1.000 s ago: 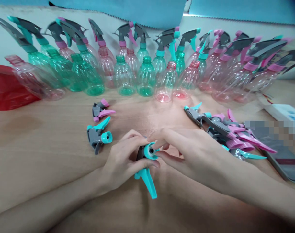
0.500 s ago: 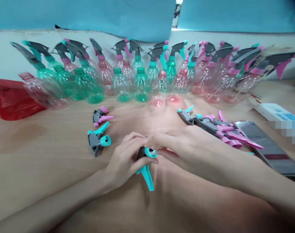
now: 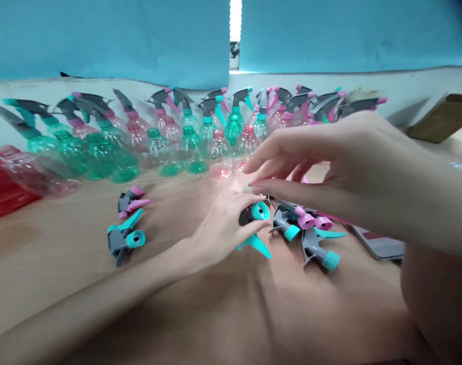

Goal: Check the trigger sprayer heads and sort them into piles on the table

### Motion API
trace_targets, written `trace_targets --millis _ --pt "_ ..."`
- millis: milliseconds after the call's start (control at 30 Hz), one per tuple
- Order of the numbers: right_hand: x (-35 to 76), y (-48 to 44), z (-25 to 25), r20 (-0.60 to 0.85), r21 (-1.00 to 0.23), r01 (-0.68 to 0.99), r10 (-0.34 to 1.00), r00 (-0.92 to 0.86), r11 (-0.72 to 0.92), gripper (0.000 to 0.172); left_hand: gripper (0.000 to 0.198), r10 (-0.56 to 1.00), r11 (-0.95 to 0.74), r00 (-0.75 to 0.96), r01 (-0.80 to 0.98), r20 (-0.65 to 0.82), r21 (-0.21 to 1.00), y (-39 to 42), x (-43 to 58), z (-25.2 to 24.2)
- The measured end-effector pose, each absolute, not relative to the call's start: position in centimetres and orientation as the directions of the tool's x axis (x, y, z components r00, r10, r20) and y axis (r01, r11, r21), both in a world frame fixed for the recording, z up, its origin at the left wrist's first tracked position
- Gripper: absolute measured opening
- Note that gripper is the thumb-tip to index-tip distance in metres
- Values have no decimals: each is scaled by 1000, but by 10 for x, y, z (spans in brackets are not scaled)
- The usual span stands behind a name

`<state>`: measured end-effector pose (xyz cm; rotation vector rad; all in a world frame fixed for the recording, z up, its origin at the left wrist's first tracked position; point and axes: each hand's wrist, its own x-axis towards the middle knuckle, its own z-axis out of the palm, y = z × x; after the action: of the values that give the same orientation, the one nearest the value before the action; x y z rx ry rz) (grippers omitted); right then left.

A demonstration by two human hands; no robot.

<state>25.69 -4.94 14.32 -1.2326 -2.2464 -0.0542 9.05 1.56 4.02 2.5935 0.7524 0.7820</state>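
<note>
My left hand point(image 3: 225, 223) is wrapped round a grey and turquoise trigger spray head point(image 3: 260, 211). Its open collar faces me and its turquoise lever points down. Above and to the right, my right hand point(image 3: 303, 162) is raised, with thumb and fingertips brought together in a pinch. Something small and pale shows at those tips, too blurred to name. Under the right hand lies a pile of loose spray heads point(image 3: 286, 223), pink and turquoise with grey bodies. Left of my left hand lie a turquoise spray head point(image 3: 120, 238) and a pink one point(image 3: 129, 202).
Green and pink clear bottles point(image 3: 192, 152) stand in rows along the wall, the back ones topped with spray heads. A red plastic bag point(image 3: 6, 187) is at the far left. A phone point(image 3: 383, 243) lies at right, partly behind my arm. A brown box-like object point(image 3: 441, 117) stands beyond.
My right hand has come away from the spray head's collar and risen up and to the right. My left hand keeps its hold. The view has shifted to the right and up.
</note>
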Motion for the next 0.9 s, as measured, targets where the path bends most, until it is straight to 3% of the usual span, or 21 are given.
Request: trace_targets --millis 267,500,633,800,900 --pt "273 -48 152 529 -276 810 785 -321 517 11 17 474 -858 707 237 525 456 35 160 56" --pt "283 -42 152 457 -256 852 834 -309 456 7 17 429 -885 761 245 487 396 39 187 49" --pt "288 -32 145 362 -261 865 874 -325 429 13 19 459 -875 741 282 490 393 39 168 44" --pt "293 -11 127 110 -158 929 941 -319 333 30 15 530 -841 715 373 457 392 44 114 44" --pt "284 5 107 83 -124 939 946 -314 322 33 18 579 -809 706 432 408 399 42 74 47"
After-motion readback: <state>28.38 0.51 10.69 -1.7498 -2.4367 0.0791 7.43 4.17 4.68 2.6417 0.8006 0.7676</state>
